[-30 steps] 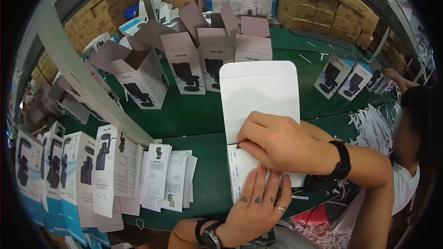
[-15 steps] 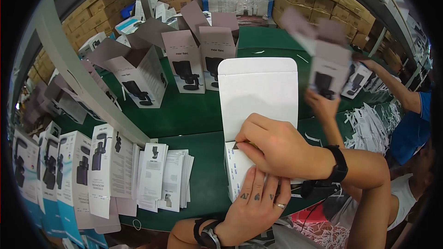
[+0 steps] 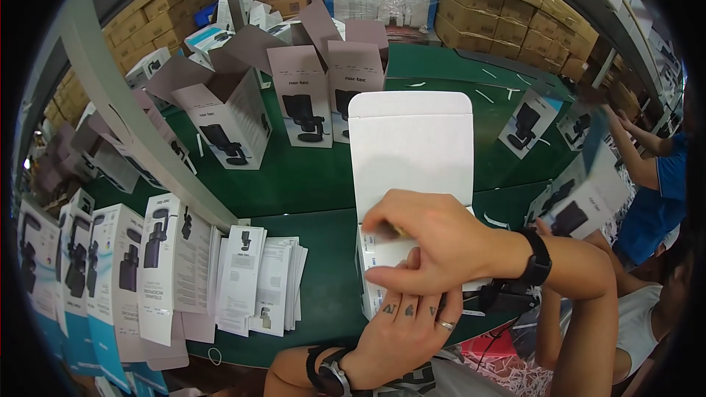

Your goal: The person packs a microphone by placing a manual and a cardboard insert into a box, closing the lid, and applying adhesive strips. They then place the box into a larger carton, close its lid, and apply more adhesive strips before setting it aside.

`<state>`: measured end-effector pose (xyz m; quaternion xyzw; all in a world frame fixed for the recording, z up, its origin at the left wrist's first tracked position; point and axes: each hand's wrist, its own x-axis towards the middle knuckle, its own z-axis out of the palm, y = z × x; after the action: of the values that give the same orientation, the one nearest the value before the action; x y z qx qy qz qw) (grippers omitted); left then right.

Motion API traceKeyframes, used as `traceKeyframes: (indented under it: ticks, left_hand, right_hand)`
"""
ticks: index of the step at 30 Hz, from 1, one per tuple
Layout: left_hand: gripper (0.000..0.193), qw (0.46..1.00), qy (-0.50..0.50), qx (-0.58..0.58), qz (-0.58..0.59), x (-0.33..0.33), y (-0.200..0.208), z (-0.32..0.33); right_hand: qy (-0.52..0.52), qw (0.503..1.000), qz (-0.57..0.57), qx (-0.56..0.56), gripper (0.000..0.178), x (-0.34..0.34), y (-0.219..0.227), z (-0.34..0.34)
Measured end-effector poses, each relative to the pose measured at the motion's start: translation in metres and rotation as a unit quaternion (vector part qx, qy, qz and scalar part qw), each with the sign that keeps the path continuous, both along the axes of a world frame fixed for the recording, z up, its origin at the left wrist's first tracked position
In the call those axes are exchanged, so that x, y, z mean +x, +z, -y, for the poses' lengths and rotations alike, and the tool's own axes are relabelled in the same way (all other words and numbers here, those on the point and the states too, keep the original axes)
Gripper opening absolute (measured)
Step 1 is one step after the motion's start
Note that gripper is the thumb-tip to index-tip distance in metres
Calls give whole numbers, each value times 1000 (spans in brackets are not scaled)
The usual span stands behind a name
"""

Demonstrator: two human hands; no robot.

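Note:
In front of me stands a white box (image 3: 373, 251) with its broad lid (image 3: 412, 147) raised at the back. My left hand (image 3: 401, 331) grips the box from the near side. Its fingers lie over the top, and the tips are partly hidden under the other hand. Above the box is my right hand (image 3: 434, 242), its thumb and forefinger apart over the left edge. The forefinger is blurred, and a small dark patch beneath it is too smeared to name. A row of small blue marks runs along the box's left rim.
Folded leaflets (image 3: 239, 279) lie left of the box, beside upright printed cartons (image 3: 158, 265). Open-topped cartons (image 3: 301, 103) stand farther back. A grey post (image 3: 140, 114) rises at left. To the right, a co-worker's arm (image 3: 647, 154) reaches near a held carton (image 3: 581, 202).
My right thumb and forefinger have parted from their pinch at the box's left edge. My left hand stays put. At right, a co-worker's carton has moved lower and nearer.

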<state>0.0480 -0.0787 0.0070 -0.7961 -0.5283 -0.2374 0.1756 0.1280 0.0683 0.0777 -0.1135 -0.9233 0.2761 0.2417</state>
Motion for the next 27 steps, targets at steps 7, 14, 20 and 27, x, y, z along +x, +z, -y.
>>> traceKeyframes:
  ticks: [7, 14, 20, 27]
  left_hand:
    - [39, 1000, -27, 12, 0, -1, 6, -10]
    - [38, 1000, 0, 21, -10, 1, 12, -5]
    - [40, 999, -17, 28, -14, -1, 9, -3]
    - [39, 999, -30, 32, -31, 3, 12, -11]
  right_hand:
    - [-94, 987, -133, 5, 16, 40, 25, -22]
    - [-21, 995, 22, 99, 20, 34, 15, -5]
    - [13, 986, 94, 134, 19, 1, 2, -10]
    - [15, 989, 76, 128, 22, 21, 3, -18]
